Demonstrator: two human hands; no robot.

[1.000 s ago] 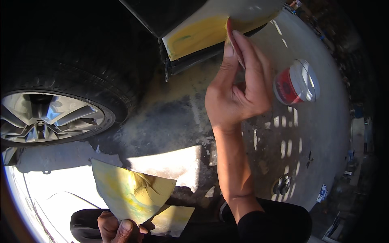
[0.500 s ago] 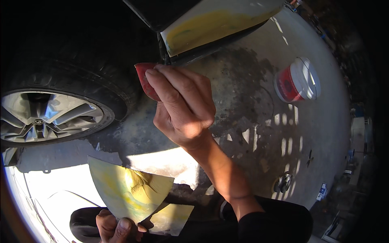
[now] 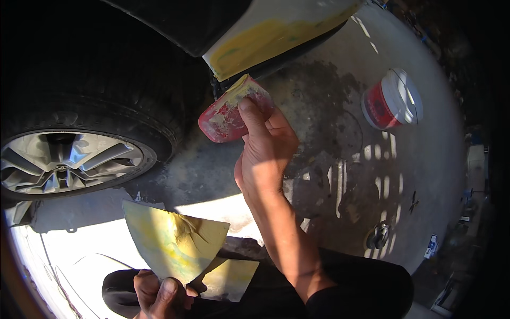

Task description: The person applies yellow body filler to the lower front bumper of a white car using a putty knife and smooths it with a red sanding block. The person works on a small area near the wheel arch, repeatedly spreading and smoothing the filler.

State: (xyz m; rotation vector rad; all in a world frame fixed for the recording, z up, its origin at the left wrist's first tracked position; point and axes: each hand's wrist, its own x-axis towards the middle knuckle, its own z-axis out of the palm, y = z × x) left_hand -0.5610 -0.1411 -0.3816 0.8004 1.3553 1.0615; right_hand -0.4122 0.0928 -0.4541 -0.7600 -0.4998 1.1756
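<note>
My right hand (image 3: 268,141) grips a red spreader (image 3: 226,119) with its thumb on the smeared face. Yellow filler paste clings to the spreader's upper edge, close below a pale car body panel (image 3: 271,37) that bears a broad yellow patch. Whether the spreader touches the panel I cannot tell. Low on the left, my left hand (image 3: 159,295) pinches a fan-shaped mixing board (image 3: 151,231), streaked yellow and green. A lump of yellow filler (image 3: 191,236) sits on that board. Beneath it shows a second pale yellow-smeared piece (image 3: 228,279), its far part hidden.
A car wheel (image 3: 69,162) with a black tyre stands at the left beside the panel. On the stained floor at the right are a white and red bucket (image 3: 390,101) and a small round object (image 3: 378,235). My dark-clad legs (image 3: 361,276) are below.
My right hand has turned over and moved slightly right, so the spreader's smeared broad face and pasted edge now show. The left hand still holds the board in nearly the same place.
</note>
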